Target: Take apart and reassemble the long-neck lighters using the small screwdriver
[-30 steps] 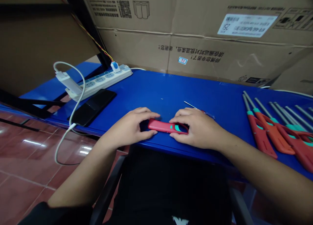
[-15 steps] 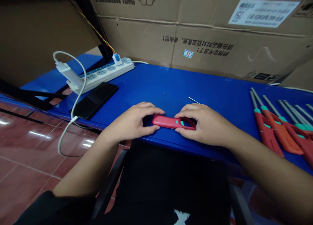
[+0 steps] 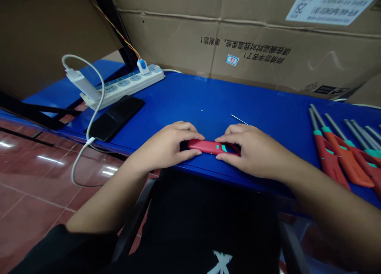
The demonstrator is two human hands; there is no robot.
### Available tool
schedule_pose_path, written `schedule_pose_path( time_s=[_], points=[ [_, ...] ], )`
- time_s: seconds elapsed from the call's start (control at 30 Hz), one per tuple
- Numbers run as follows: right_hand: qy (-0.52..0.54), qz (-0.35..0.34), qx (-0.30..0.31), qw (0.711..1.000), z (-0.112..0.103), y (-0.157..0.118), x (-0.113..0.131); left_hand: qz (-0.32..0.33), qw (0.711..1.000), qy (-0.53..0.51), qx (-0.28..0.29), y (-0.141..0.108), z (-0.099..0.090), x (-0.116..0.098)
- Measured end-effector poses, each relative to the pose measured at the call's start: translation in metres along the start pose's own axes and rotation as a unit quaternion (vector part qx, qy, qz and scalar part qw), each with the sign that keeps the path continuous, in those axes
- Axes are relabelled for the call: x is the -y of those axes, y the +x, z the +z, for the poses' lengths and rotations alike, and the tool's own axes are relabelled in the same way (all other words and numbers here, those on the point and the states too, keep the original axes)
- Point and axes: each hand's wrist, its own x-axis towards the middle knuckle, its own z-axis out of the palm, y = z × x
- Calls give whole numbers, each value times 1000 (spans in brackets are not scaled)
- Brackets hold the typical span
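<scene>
A red lighter handle [image 3: 206, 146] with teal parts lies across the front of the blue table, between my two hands. No metal barrel shows on it. My left hand [image 3: 169, 147] pinches its rounded left end between thumb and fingers. Around the right end, by the teal trigger and the open loop, my right hand [image 3: 257, 151] is closed with thumb and forefinger on either side. That hand partly covers the loop. Just beyond the right fingers lies a thin metal rod [image 3: 239, 120], and a tiny pale sliver [image 3: 203, 110] is farther left.
Several red and orange long-nosed lighters [image 3: 330, 157] with metal barrels lie at the right. On the left are a black phone [image 3: 117, 117] with a white cable and a white power strip [image 3: 139, 83]. A large cardboard box [image 3: 178, 39] stands along the back edge.
My left thumb and fingers have moved slightly right along the lighter handle. The handle has rolled a little, so its loop shows less. The whole view has shifted slightly.
</scene>
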Motion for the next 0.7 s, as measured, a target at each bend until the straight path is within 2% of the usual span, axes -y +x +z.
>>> schedule_pose_path(
  time_s=[0.1, 0.23, 0.47, 0.6, 0.7],
  points=[
    [-37, -14, -15, 999, 4, -5, 1, -12, 1000, 4, 8, 2, 2, 1],
    [-9, -1, -53, 999, 5, -17, -8, -18, 1000, -20, 11, 2, 1, 5],
    [55, 83, -43, 994, -20, -40, -28, -34, 999, -27, 25, 4, -1, 5],
    [42, 41, -21, 998, -19, -40, -30, -39, 998, -24, 32, 5, -2, 2],
    [3, 2, -33, 999, -13, -41, -30, -35, 999, -25, 29, 6, -2, 1]
  ],
)
